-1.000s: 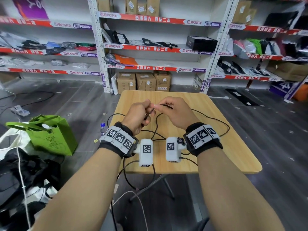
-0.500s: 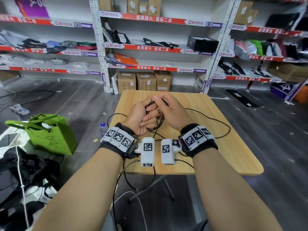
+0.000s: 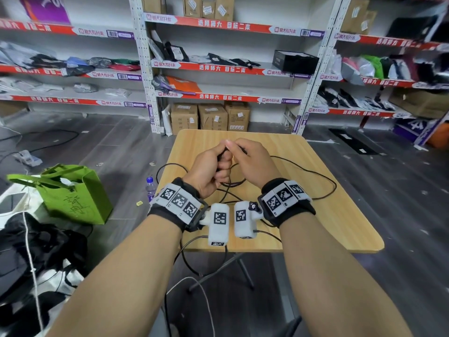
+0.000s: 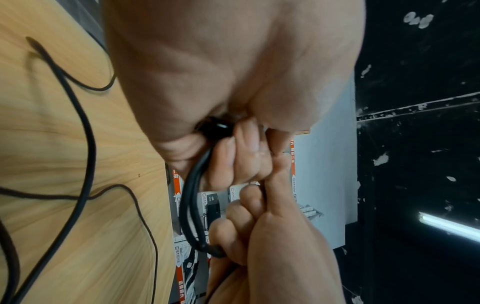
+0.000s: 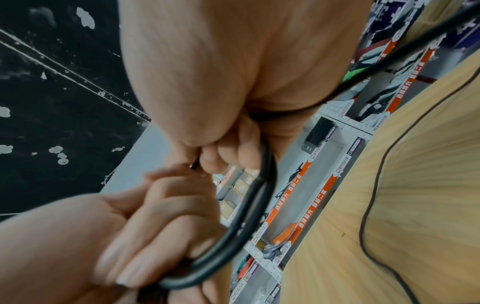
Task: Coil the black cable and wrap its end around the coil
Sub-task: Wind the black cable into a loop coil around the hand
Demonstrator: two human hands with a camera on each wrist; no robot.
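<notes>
A stockroom of red-trimmed shelves [image 3: 218, 66] and cardboard boxes [image 3: 211, 116] stands beyond the hands, and a small wooden table [image 3: 340, 227] lies under them. The left hand [image 3: 209, 170] and right hand [image 3: 252, 164] meet above the middle of the table, knuckles nearly touching, both with fingers curled tight round the black cable [image 3: 325, 178]. A short double loop [image 4: 189, 205] hangs between them: the left hand grips one end of it, the right hand pinches the other, so the first turns probably keep their shape while more cable is fed in. Holding them close together likely keeps the loop small and stops it springing open. Most of the cable is uncoiled, trailing in wide slack curves on the table to the right of the right hand and below both wrists, with another bend off the table edge left of the left hand. The coiling looks barely begun. A green bag [image 3: 70, 193] sits on the floor, far left of the left hand.
</notes>
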